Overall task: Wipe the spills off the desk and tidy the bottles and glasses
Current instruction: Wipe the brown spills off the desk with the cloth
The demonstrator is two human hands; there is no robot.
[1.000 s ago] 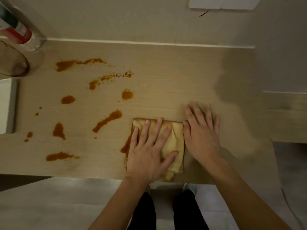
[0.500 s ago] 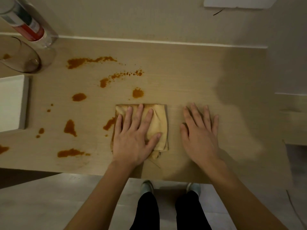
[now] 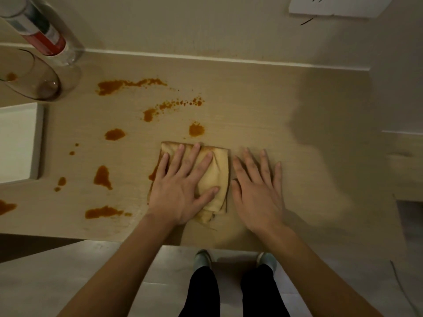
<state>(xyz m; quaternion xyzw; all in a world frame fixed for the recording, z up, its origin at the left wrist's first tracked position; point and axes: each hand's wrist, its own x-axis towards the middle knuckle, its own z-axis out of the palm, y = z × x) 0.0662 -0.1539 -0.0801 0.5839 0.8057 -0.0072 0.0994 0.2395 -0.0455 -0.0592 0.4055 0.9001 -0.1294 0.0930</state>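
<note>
A folded yellow cloth (image 3: 218,170) lies on the wooden desk (image 3: 263,106), near its front edge. My left hand (image 3: 180,186) presses flat on the cloth with fingers spread. Flat on the bare desk just right of the cloth rests my right hand (image 3: 257,188), fingers straight. Several orange-brown spills (image 3: 128,84) stain the desk's left half; one (image 3: 196,129) sits just beyond the cloth and another (image 3: 153,173) touches its left edge. A clear bottle with a red label (image 3: 43,33) and a glass (image 3: 34,76) stand at the far left corner.
A white box (image 3: 18,143) sits at the desk's left edge. A wall socket plate (image 3: 336,5) is on the wall behind. Right of the desk stands a lower wooden unit (image 3: 405,161). My legs and shoes show below the front edge.
My left hand slid the cloth to the left across the desk, over the long spill streak that is now mostly covered or gone. My right hand stayed flat beside it.
</note>
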